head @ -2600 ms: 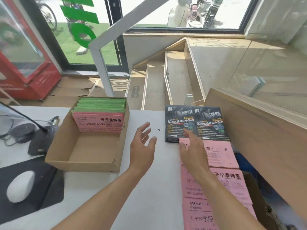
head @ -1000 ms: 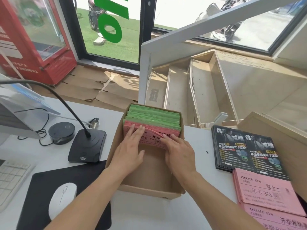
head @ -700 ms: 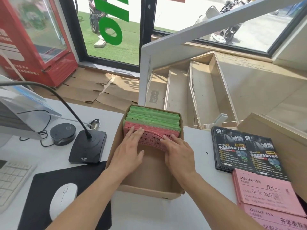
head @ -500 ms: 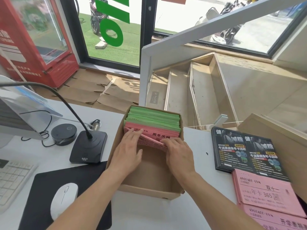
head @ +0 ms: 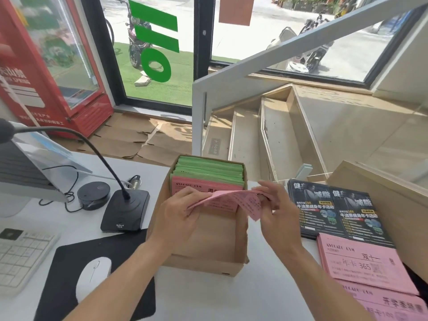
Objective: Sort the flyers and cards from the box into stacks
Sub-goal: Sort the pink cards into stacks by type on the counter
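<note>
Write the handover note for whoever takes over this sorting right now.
Hands: left hand and right hand both pinch a small bundle of pink paper cards lifted above the brown cardboard box.
Box: still holds upright pink cards and green cards.
Done: a black flyer stack and pink card stacks lie right of the box.
Left: place this bundle, then sort the rest.

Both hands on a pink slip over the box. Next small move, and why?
Probably carry it right, to a pink stack by the dark flyers. The left hand and right hand pinch the pink slip, bent, clear of the cards in the box. Its print is blurred, so which stack is unclear.
</note>
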The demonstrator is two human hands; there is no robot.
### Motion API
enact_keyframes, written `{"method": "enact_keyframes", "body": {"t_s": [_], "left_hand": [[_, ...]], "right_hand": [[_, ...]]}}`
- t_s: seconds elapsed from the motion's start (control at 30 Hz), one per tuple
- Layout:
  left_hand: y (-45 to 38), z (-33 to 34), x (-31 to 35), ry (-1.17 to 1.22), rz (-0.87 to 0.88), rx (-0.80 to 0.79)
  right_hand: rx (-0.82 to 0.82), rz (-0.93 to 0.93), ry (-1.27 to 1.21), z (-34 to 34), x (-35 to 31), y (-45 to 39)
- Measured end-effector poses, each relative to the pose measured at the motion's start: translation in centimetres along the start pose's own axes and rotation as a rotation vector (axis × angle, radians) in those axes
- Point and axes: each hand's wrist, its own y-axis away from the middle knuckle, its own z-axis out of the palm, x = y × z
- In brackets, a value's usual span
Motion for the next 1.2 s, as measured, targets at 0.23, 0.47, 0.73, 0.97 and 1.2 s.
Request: {"method": "enact_keyframes", "body": {"t_s": [0.23, 0.47, 0.73, 0.97, 1.2], "left_hand": [[4.1, 4.7, 9.2, 0.206, 0.113, -0.176], [12.7, 8.5, 9.8, 0.319, -0.353, -0.259], [17.2, 8.8, 11.5, 0.306, -0.764, -0.118], [16.1, 11.5, 16.1, 0.41, -0.86, -0.045], [13.4, 20.5, 21.2, 0.444, -0.8, -0.404]], "right_hand": [[0.049, 0.122, 0.012, -11.4, 1.7, 6.1], [-0.252, 0.351, 0.076, -14.0, 6.5, 13.7], [-0.428, 0.42, 0.066, -13.5, 8.3, 15.1], [-0.291, 0.504, -0.092, -18.4, 8.1, 14.5], [0.076, 0.655, 0.006, -28.2, 12.9, 15.0]]}}
